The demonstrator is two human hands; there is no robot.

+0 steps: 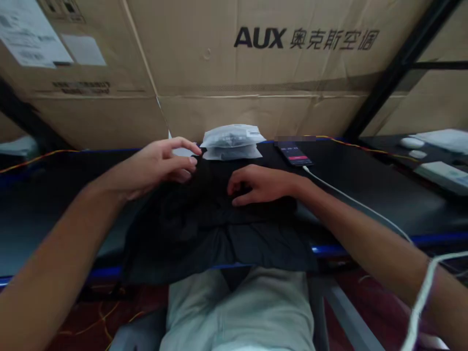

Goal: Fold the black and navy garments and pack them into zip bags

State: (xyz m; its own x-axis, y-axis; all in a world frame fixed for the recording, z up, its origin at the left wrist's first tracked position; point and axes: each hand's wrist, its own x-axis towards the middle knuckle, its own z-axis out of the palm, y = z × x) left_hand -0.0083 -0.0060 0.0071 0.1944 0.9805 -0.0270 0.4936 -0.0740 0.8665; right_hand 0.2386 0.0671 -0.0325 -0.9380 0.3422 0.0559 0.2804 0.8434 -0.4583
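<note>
A black cloth [219,239] lies spread over the dark table and hangs over its front edge. Above the cloth's left part is my left hand [164,163], its fingers apart and nothing between them. My right hand [256,185] rests on or just over the cloth, with curled fingers and a gap between thumb and forefinger; nothing shows in it. Two white plastic packets [234,136] are stacked behind the cloth, between and beyond both hands.
A phone [294,155] with a white cable [351,197] lies at the back right. Large cardboard boxes [234,73] stand behind the table [369,180]. White items [444,173] sit far right. A red-yellow wire runs along the back.
</note>
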